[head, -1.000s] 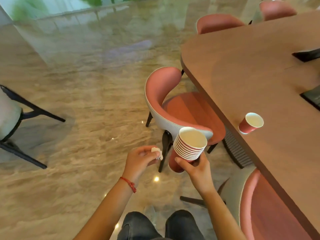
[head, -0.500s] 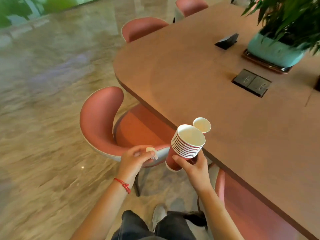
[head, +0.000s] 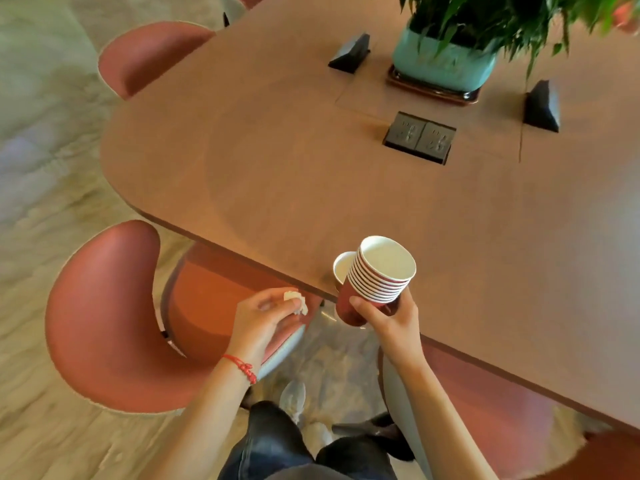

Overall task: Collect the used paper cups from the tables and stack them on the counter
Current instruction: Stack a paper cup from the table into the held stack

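My right hand (head: 389, 322) grips a stack of several red paper cups (head: 375, 277) with white insides, tilted toward the table. Just behind the stack, a single red paper cup (head: 341, 266) stands near the edge of the brown wooden table (head: 277, 174); the stack hides most of it. My left hand (head: 265, 315), with a red string bracelet at the wrist, pinches a small crumpled white tissue (head: 298, 299) over the chair seat, left of the stack.
Red shell chairs stand at the table: one (head: 114, 313) by my left arm, one (head: 149, 55) further back, another (head: 485, 410) under my right arm. On the table are a potted plant (head: 443, 60), a socket panel (head: 419, 136) and two dark wedges (head: 349, 50).
I have stepped closer to the table. The view swung right, bringing the plant and sockets into sight. The cup stack now sits right beside the single cup.
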The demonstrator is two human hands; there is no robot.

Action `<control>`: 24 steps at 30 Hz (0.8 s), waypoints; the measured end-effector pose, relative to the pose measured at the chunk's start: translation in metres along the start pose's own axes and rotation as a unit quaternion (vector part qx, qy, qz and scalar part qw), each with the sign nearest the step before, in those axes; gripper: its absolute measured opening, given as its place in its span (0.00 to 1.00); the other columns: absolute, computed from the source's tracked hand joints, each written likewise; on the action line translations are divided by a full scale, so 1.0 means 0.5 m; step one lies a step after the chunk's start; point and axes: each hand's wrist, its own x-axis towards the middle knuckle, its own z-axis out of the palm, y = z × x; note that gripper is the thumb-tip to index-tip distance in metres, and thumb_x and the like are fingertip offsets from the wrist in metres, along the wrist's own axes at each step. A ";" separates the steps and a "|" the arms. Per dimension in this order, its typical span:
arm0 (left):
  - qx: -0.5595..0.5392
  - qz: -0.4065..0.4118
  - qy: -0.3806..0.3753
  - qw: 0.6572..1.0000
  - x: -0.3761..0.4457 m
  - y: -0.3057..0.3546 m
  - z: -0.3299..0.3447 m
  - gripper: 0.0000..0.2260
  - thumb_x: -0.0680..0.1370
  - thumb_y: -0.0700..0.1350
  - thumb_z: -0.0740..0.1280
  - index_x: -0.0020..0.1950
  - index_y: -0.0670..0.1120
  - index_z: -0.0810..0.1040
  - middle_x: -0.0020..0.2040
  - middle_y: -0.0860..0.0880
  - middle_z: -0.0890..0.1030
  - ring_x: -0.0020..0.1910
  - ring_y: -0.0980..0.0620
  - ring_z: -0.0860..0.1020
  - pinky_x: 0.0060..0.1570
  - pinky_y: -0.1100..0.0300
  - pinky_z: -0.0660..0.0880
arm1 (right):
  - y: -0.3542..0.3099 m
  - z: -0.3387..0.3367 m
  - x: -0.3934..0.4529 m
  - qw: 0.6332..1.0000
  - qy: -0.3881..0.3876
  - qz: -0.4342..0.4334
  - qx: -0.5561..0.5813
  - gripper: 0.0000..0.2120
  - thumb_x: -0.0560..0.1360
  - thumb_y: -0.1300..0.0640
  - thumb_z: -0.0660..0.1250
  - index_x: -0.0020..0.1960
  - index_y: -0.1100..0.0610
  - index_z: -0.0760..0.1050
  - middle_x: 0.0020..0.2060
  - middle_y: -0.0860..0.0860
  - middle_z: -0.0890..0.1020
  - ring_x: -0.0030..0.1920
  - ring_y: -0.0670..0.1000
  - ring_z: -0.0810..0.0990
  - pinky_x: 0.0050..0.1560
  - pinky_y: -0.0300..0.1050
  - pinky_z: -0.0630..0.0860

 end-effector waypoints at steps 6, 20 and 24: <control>0.034 -0.001 -0.044 0.998 0.090 0.037 0.011 0.05 0.70 0.30 0.70 0.43 0.37 0.82 0.33 0.44 0.83 0.34 0.52 0.81 0.38 0.64 0.79 | 0.005 0.021 0.093 0.998 0.064 0.004 -0.011 0.25 0.65 0.62 0.77 0.59 0.56 0.73 0.50 0.49 0.82 0.51 0.46 0.81 0.49 0.37 0.78; 0.061 -0.080 -0.060 0.993 0.181 0.004 0.003 0.06 0.69 0.31 0.71 0.44 0.39 0.82 0.35 0.45 0.84 0.35 0.52 0.82 0.41 0.61 0.81 | 0.107 0.055 0.175 0.989 0.092 0.047 -0.106 0.27 0.62 0.57 0.80 0.52 0.40 0.69 0.44 0.33 0.79 0.47 0.29 0.76 0.41 0.23 0.70; 0.063 -0.087 -0.055 0.993 0.190 0.008 0.001 0.07 0.70 0.32 0.71 0.46 0.38 0.82 0.36 0.44 0.84 0.36 0.51 0.82 0.40 0.61 0.81 | 0.130 0.058 0.168 0.990 0.084 0.048 -0.103 0.30 0.62 0.57 0.80 0.55 0.39 0.67 0.51 0.39 0.77 0.51 0.31 0.75 0.44 0.23 0.70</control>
